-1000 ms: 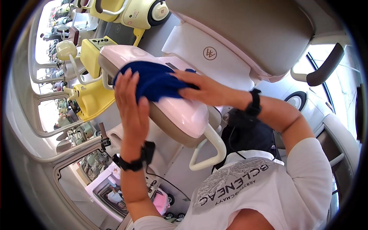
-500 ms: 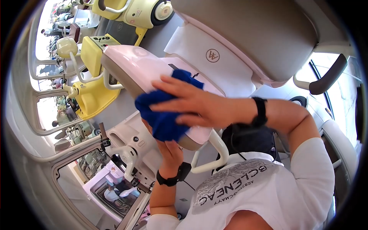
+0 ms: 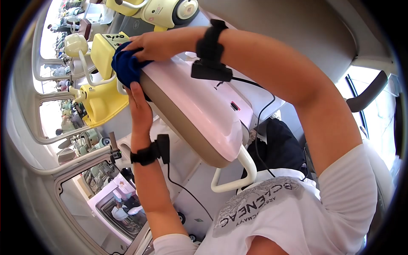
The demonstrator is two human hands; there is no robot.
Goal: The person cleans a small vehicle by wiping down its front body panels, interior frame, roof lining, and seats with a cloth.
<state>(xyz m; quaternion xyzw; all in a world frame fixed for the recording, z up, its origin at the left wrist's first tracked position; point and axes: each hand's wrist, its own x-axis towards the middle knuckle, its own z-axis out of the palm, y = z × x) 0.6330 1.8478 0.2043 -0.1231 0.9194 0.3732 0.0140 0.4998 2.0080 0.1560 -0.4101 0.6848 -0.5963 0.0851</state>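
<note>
- The pink-topped housing (image 3: 191, 106) lies with its long axis running from the person's waist out to the far left; its tan side (image 3: 185, 127) faces left.
- The blue cloth (image 3: 126, 68) sits bunched over the housing's far end, at the opposite end from the white tube handle (image 3: 227, 186).
- The right hand (image 3: 148, 46) reaches across above the housing to that far end, fingers slightly parted and laid over the cloth's upper part; whether they pinch it, I cannot tell.
- The left hand (image 3: 141, 112) is beside the housing's tan side, near the far end, thumb raised against the cloth's lower edge; its other fingers are partly hidden, so their grip is unclear.
- Seen from the housing's far end, neither hand is clearly nearer: the cloth lies between both.
- Beyond that end stands a yellow vehicle (image 3: 100, 100), apart from the housing.
</note>
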